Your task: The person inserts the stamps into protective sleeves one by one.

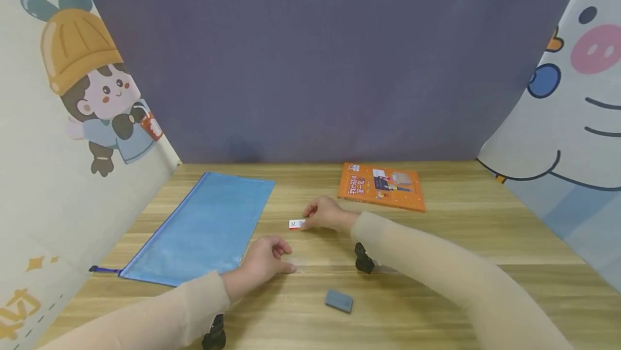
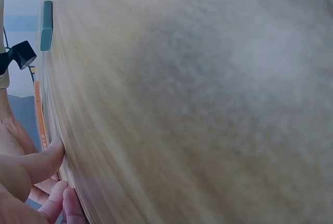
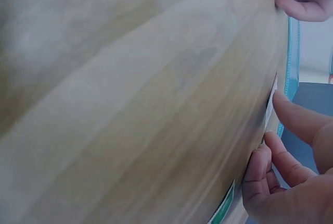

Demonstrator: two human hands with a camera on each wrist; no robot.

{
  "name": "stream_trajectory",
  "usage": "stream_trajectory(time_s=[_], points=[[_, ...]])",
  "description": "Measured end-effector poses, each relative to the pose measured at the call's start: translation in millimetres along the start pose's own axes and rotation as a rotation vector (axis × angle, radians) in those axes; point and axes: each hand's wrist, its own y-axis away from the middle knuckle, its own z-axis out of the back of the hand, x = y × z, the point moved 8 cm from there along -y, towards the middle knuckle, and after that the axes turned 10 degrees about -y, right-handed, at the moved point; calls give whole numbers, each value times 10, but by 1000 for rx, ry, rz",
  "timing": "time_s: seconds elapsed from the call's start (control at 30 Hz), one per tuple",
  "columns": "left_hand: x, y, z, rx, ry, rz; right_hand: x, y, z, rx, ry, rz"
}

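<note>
My right hand (image 1: 326, 214) is low over the table, thumb and fingers at the near end of a small flat white-and-red printed card (image 1: 295, 224). In the right wrist view the thumb tip overlaps the card's edge (image 3: 270, 104), and the curled fingers sit at its lower end. The left hand (image 1: 266, 259) rests at the table with its thumb reaching out and its fingers loosely bent, thumb and fingertips apart. A faint glint shows on the wood beside that thumb. Nearer me lies a grey-blue rectangular block (image 1: 339, 301), seen edge-on in the left wrist view.
A blue zip pouch (image 1: 208, 220) lies flat on the left, partly under the left forearm in the head view. An orange book (image 1: 383, 187) lies at the back right. A dark cloth panel (image 1: 330, 64) borders the wooden tabletop (image 1: 451, 220) behind, with printed sheets at both sides.
</note>
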Motion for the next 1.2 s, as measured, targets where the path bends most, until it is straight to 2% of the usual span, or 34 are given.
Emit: stream_trajectory(time_s=[0.2,0.37,0.5,0.7,0.83,1.07,1.2], points=[[-17,-5,8,11,-13,0,48,-38,-22,-21,83,23],[-26,-16,-4,33,-16,-6,63,-50,-26,-21,94,19],[-39,-24,-16,42,-8,-28,59,-35,-36,-14,52,2],[-41,-12,-51,74,25,-26,58,-17,-79,20,-19,-34],[-59,-1,-67,88,48,-41,46,-11,-78,49,-62,-29],[-88,4,-78,102,101,-69,-27,-11,-37,98,-221,-82],[-51,-11,-81,125,115,-48,-12,20,-20,86,-284,-122]])
